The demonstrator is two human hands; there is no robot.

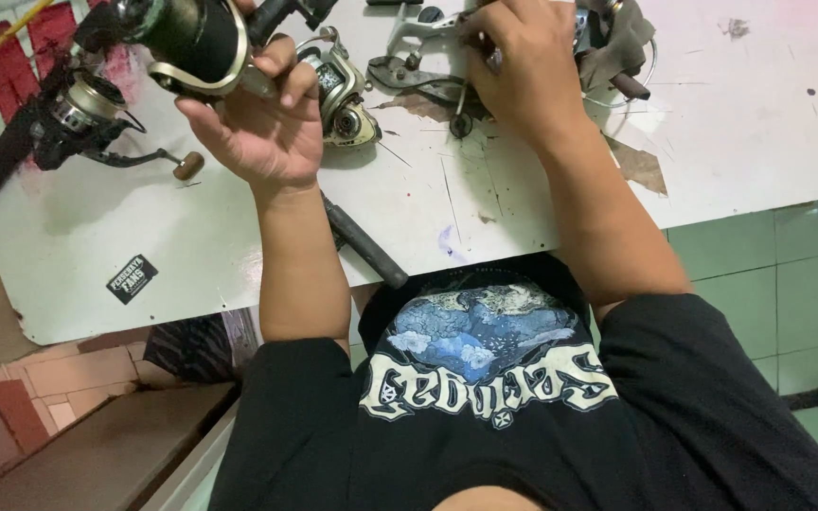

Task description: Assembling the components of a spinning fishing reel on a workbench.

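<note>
Over the white desk [191, 255], the left hand [262, 132] grips a dark-spooled fishing reel [191, 43] near the far edge, while the right hand [523, 66] closes on a silver reel frame [418, 38] lying there.

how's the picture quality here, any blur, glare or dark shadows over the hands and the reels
Head view: even, soft indoor light, no harsh glare on the white table; left hand and its dark spool slightly soft; right hand casts faint shadow over the silver reel parts; wide-angle lens bends the table edge; top edge crops the reels.

Scuffed white table [731, 114], green tile floor [788, 293]
</note>
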